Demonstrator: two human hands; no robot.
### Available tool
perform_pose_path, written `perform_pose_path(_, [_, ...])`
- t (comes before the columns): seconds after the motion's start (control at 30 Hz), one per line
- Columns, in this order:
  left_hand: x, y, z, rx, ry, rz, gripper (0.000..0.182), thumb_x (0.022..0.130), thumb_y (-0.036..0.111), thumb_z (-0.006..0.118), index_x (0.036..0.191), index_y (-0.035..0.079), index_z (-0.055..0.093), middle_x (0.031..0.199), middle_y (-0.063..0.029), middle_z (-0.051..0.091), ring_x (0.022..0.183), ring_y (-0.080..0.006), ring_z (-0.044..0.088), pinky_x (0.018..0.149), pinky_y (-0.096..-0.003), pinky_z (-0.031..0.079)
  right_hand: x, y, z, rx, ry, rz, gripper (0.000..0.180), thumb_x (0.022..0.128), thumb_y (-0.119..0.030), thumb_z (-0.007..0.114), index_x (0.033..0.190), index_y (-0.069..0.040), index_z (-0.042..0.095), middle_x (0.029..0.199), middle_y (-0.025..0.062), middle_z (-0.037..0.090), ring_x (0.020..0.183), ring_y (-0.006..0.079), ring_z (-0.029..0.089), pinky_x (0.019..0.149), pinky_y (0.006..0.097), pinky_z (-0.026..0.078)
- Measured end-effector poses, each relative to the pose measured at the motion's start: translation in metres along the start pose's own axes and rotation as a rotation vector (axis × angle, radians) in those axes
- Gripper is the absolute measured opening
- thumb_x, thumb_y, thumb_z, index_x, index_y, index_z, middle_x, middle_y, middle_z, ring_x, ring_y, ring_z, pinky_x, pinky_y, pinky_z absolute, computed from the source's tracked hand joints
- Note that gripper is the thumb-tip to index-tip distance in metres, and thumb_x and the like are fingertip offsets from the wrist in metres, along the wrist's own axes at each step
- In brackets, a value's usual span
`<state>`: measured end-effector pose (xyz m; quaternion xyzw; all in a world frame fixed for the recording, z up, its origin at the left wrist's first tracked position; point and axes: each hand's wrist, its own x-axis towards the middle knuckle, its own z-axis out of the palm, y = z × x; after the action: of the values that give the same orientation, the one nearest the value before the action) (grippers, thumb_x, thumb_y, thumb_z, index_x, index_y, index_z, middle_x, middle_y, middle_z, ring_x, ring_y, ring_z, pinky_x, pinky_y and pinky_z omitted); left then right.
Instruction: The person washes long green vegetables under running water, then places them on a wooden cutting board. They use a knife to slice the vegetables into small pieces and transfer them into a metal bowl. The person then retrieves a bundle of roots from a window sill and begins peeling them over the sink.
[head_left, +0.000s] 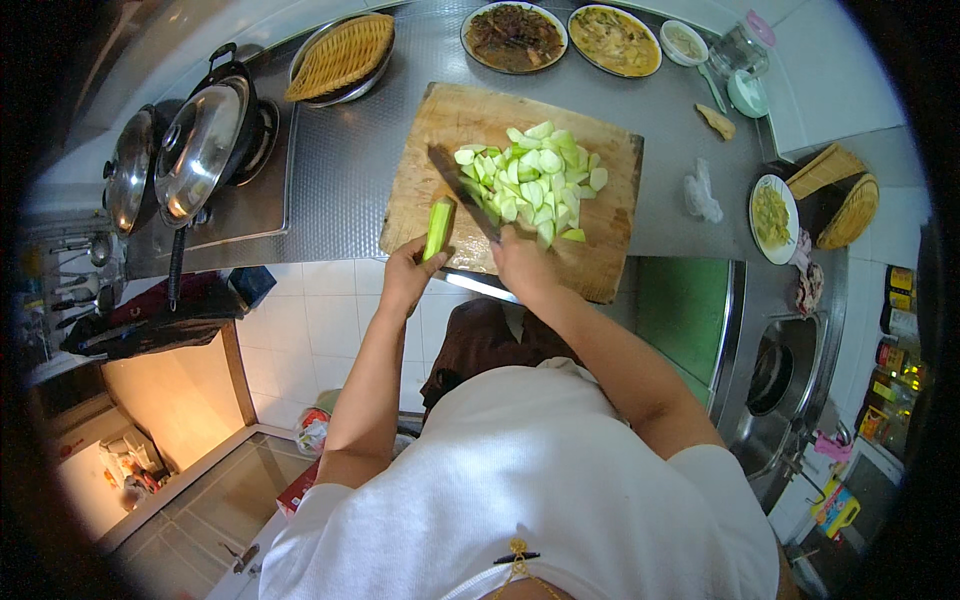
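Observation:
My left hand (409, 274) grips the near end of a peeled pale green vegetable piece (439, 225), perhaps a gourd or cucumber, at the left part of a wooden cutting board (420, 124). In my right hand (525, 266) is the handle of a kitchen knife (466, 191), its dark blade slanting away to the upper left. The blade lies between the held piece and a heap of cut green slices (536, 176). My fingers hide most of the knife's handle. The board's near edge reaches over the counter's front edge.
Behind the board stand a dish of dark cooked food (514, 37) and a dish of yellowish food (615, 41). A lidded wok (202, 150) sits on the stove at left, near a woven basket (341, 56). At right are a plate of food (772, 219), a plastic bag (701, 191) and a sink (784, 375).

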<state>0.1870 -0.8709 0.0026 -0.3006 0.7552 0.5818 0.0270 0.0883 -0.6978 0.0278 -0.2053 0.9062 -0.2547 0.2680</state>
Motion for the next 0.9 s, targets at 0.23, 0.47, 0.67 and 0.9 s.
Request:
perform_pose_path(0.23, [0.005, 0.014, 0.016, -0.596, 0.029, -0.253, 0.027, 0.086, 0.009, 0.057, 0.112, 0.002, 0.054, 0.081, -0.0071, 0.061, 0.063, -0.0152, 0.058, 0.054, -0.026, 0.048, -0.027, -0.013, -0.035, -0.05, 0.052, -0.187, 0.023, 0.087, -0.023, 0.05, 0.091, 0.0, 0.048, 0.063, 0.0233, 0.058, 0.061, 0.0418, 0.058, 0.056, 0.0499, 0.047])
perform_pose_path(0.47, [-0.004, 0.025, 0.027, -0.589, 0.14, -0.287, 0.032, 0.086, 0.008, 0.057, 0.117, 0.002, 0.051, 0.08, -0.007, 0.059, 0.063, -0.0144, 0.056, 0.051, -0.0268, 0.049, -0.003, -0.006, 0.007, -0.085, 0.043, -0.131, 0.025, 0.087, -0.024, 0.05, 0.091, 0.0, 0.048, 0.064, 0.0227, 0.059, 0.063, 0.0404, 0.06, 0.057, 0.0488, 0.048])
perform_pose_path(0.67, [-0.005, 0.029, 0.022, -0.96, 0.073, -0.386, 0.027, 0.09, 0.011, 0.05, 0.113, -0.002, 0.049, 0.087, -0.0112, 0.057, 0.073, -0.0186, 0.056, 0.066, -0.033, 0.053, -0.008, -0.01, -0.018, -0.052, 0.053, -0.121, 0.024, 0.088, -0.023, 0.049, 0.09, 0.0, 0.047, 0.065, 0.0224, 0.06, 0.063, 0.0403, 0.061, 0.056, 0.0474, 0.049])
perform_pose_path(0.9, [0.007, 0.011, 0.017, -1.048, -0.091, -0.496, 0.026, 0.094, 0.02, 0.043, 0.111, 0.001, 0.047, 0.091, -0.013, 0.056, 0.073, -0.0209, 0.055, 0.065, -0.0356, 0.052, -0.015, -0.01, -0.005, -0.089, 0.044, -0.2, 0.023, 0.087, -0.023, 0.051, 0.087, 0.0, 0.048, 0.063, 0.0228, 0.058, 0.061, 0.0414, 0.058, 0.053, 0.0481, 0.047])
